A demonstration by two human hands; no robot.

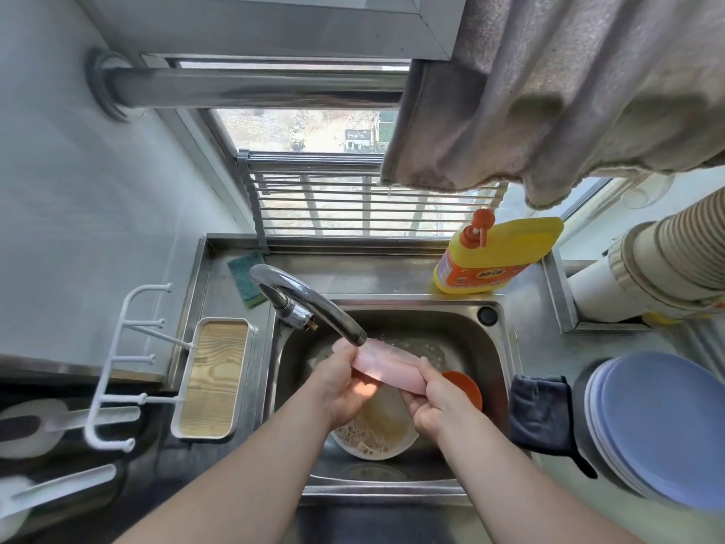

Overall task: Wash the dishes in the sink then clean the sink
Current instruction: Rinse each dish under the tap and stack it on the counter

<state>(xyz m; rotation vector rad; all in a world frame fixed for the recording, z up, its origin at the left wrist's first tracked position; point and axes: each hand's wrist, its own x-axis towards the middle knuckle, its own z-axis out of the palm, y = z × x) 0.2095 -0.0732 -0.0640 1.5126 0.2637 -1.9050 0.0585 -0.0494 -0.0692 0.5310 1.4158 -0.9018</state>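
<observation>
Count: hands 2 (left hand (345, 386), right hand (439, 406)); pink dish (386, 367) 1; orange dish (465, 386) 1; bowl (376, 433) 1; detergent bottle (498, 253) 1; sponge (245, 278) 1; dark cloth (541, 414) 1.

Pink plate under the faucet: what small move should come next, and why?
Probably turn the pink plate under the faucet to rinse its other side. Both the left hand and right hand grip it by opposite edges right at the spout, above a bowl of foamy water, with an orange dish waiting in the sink.
</observation>
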